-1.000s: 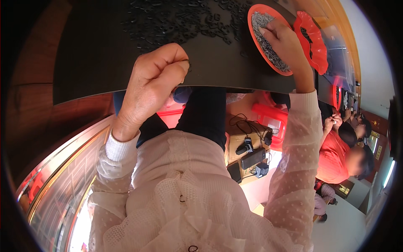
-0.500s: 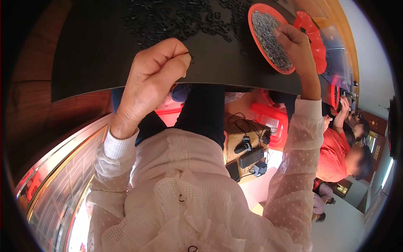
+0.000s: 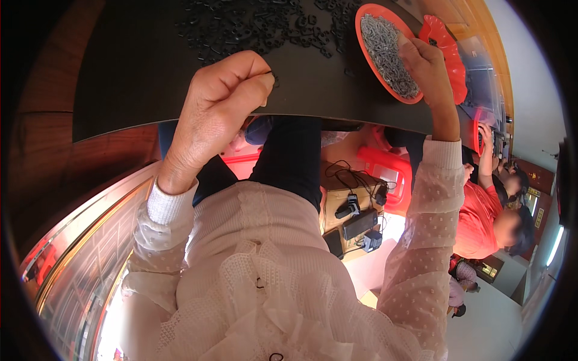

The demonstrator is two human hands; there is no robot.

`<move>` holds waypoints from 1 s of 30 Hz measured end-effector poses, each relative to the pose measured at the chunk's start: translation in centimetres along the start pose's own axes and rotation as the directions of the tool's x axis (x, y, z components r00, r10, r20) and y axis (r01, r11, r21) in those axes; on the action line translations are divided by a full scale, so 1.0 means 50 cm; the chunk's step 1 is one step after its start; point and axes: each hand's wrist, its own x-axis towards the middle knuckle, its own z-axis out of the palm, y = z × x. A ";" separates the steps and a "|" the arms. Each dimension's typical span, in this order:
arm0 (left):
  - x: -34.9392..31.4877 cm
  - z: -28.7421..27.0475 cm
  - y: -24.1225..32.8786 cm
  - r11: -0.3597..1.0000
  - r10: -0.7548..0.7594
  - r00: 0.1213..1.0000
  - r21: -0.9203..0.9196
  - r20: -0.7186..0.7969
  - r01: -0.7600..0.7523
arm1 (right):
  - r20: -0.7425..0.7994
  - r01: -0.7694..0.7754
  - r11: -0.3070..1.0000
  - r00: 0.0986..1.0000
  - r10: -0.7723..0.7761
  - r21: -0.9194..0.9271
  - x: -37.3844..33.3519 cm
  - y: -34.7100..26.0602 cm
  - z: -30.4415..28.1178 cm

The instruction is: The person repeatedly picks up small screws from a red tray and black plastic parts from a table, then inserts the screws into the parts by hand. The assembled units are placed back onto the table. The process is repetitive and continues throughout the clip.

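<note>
My left hand [image 3: 223, 102] is closed in a pinch near the table's front edge, with the edge of a small black plastic piece [image 3: 274, 78] just showing past the thumb and forefinger. Beyond it, many similar small black plastic pieces [image 3: 259, 27] lie scattered. On the right, my right hand [image 3: 426, 65] has its fingertips pressed together over an orange-red bowl [image 3: 360, 37]. Small grey metal pins [image 3: 385, 54], like nails or screws, fill that bowl. Whatever sits between the right fingertips is too small to make out.
A red wavy-edged dish [image 3: 454, 66] stands right of the bowl on the dark table [image 3: 132, 78]. Below the table are a cardboard box [image 3: 334, 210] with cables and black devices, and a red plastic stool [image 3: 385, 174]. A person in red [image 3: 478, 222] sits at the right.
Both hands keep nearly the same places; the right fingers shift slightly at the bowl. At the right, the other person's raised hand has moved a little toward a red container.
</note>
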 end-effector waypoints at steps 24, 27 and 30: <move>0.000 0.002 -0.005 0.999 0.020 1.000 -0.026 -0.004 -0.020 | 0.034 0.211 0.895 0.976 -0.215 -0.393 0.021 0.014 0.021; 0.002 0.004 -0.016 0.993 0.111 0.994 -0.028 -0.026 -0.111 | -0.006 0.190 0.916 0.979 -0.205 -0.353 0.024 0.022 0.016; 0.003 0.005 -0.012 0.996 0.089 0.996 -0.030 -0.029 -0.090 | 0.043 0.114 0.914 0.993 -0.106 -0.390 0.020 0.012 0.010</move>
